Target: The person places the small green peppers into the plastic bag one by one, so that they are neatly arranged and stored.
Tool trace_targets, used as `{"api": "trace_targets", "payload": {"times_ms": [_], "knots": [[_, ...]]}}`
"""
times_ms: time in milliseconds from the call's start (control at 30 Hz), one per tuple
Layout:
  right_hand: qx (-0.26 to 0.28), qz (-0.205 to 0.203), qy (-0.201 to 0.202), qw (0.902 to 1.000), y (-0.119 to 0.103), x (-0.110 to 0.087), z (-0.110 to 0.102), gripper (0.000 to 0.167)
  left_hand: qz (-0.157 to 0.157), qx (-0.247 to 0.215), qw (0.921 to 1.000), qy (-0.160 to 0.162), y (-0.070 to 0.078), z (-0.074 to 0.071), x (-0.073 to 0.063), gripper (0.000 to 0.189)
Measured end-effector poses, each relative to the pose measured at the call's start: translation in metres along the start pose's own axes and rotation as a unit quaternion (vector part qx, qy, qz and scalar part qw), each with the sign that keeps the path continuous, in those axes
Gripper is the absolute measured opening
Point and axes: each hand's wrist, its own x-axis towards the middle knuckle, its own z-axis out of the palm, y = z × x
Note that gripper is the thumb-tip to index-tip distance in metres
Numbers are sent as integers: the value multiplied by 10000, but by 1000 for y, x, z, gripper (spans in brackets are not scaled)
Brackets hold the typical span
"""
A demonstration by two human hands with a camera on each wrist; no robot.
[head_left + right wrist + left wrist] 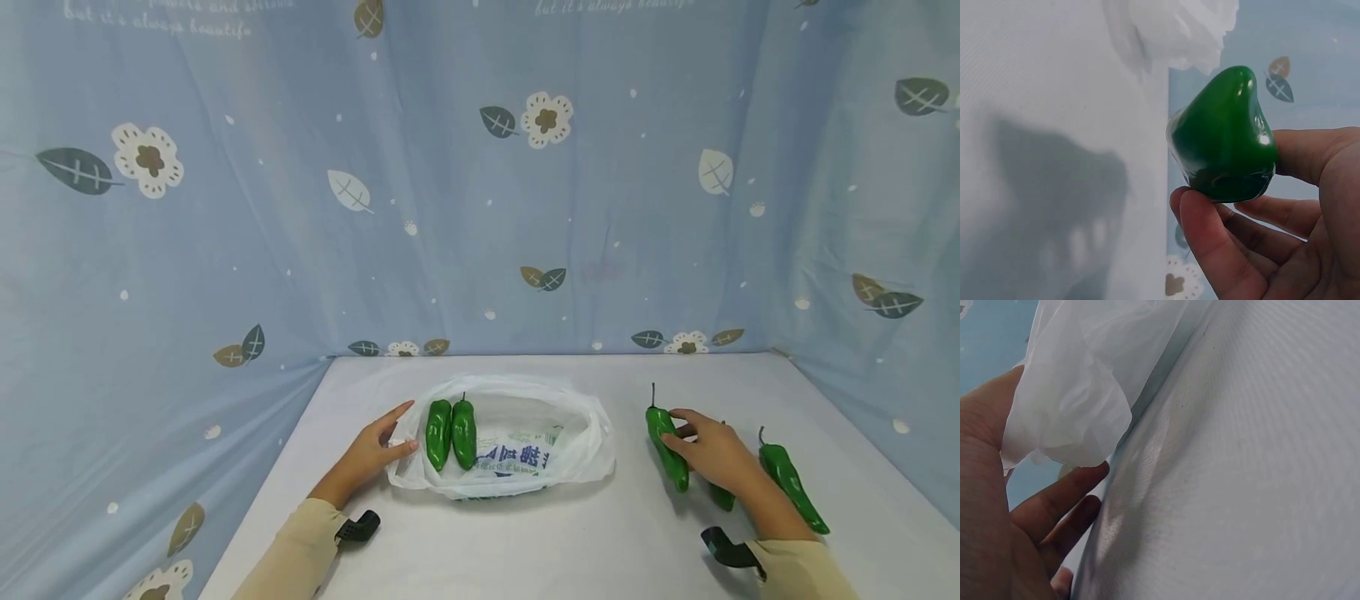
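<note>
The hands are well apart: the R hand [712, 454] has thumb & fingers clamped on a long, shiny green pepper w/ a thin stem [666, 450], which is R of a thin, crinkly white plastic bag [598, 442]. The L hand [371, 454] has its fingers spread, touching the bag's L edge; in the L wrist view the plastic hides pt of that hand. In the bag, at its L end, 2 shiny green peppers [464, 435] lie side by side. The bag's R rim is btwn them & the held one. Another green pepper half hidden by the R hand [722, 497] lies on the flat white counter [525, 542], & a long green pepper w/ a bent stem [787, 479] is farther R, near the R arm. Each arm has a tan sleeve [292, 550] & a bent black gadget [363, 527] by the wrist. Behind & at the sides hangs a lt. blue cloth curtain w/ leaves & flowers [450, 208]. Up top it says "but it's always beautiful" 2x, approx.; the line above is cut off. Blue Chinese-type writing [517, 456] shows in the bag, too small to read.
</note>
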Motion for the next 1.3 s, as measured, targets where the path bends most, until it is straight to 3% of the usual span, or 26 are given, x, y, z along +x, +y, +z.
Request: {"api": "trace_targets", "payload": {"times_ms": [500, 733, 1000, 1300], "knots": [[310, -27, -101, 9995, -20, 12, 8, 68, 102, -30, 9999, 24, -2, 7, -1, 74], [681, -109, -127, 9975, -34, 20, 10, 68, 59, 177, 9998, 62, -1, 3, 0, 75], [823, -236, -163, 9962, -52, 27, 11, 66, 86, 84, 9999, -53, 0, -1, 2, 76], [1052, -250, -255, 9938, -68, 35, 23, 64, 10, 208, 9998, 5, -1, -1, 3, 75]]}}
